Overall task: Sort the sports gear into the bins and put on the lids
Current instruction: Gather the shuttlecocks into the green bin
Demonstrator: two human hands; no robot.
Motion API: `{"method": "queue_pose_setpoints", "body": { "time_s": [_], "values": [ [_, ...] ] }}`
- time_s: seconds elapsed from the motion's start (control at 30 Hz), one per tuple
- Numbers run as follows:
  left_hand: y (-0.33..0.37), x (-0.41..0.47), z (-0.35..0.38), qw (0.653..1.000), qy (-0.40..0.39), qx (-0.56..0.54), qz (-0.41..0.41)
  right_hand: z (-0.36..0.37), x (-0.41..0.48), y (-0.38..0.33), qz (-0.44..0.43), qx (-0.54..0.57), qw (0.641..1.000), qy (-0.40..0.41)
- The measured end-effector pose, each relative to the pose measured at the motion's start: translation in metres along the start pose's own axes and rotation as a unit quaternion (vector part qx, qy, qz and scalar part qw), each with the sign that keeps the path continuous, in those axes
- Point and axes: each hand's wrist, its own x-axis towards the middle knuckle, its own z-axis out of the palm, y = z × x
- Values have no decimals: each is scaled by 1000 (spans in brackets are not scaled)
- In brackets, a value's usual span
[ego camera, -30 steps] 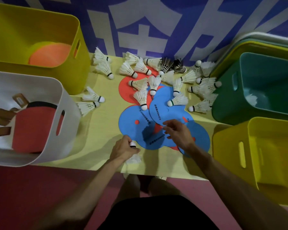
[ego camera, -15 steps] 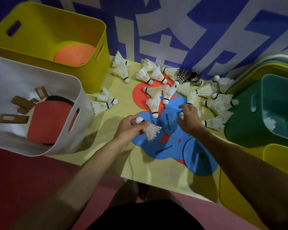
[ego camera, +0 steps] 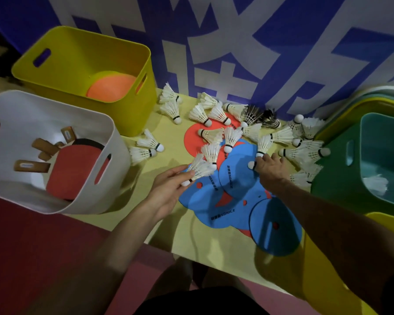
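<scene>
The left hand (ego camera: 168, 189) has its grip clamped on a white shuttlecock (ego camera: 199, 169) near the cork, feathers pointing away, above the blue discs (ego camera: 241, 189) on the yellow counter (ego camera: 214, 244). The right hand (ego camera: 272, 170) has its grip curled around a second shuttlecock (ego camera: 251, 165); only its cork shows. Loose shuttlecocks (ego camera: 231, 137) lie across the counter's far side, and one more (ego camera: 375, 185) lies inside the teal bin (ego camera: 373, 142) at right.
</scene>
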Motion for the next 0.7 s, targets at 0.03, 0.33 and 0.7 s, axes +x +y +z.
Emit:
{"method": "queue_pose_setpoints", "body": {
  "time_s": [0.03, 0.33, 0.7],
  "values": [
    [1, -5, 6, 1000, -15, -7, -1, -2, 1, 1, -2, -17, 1000, -6],
    [0, -28, 60, 994, -104, -5, 13, -46, -20, 32, -22, 333, 943, -6],
    [5, -43, 197, 971, -155, 164, 85, -102, -84, 160, 50, 725, 674, 132]
  ]
}}
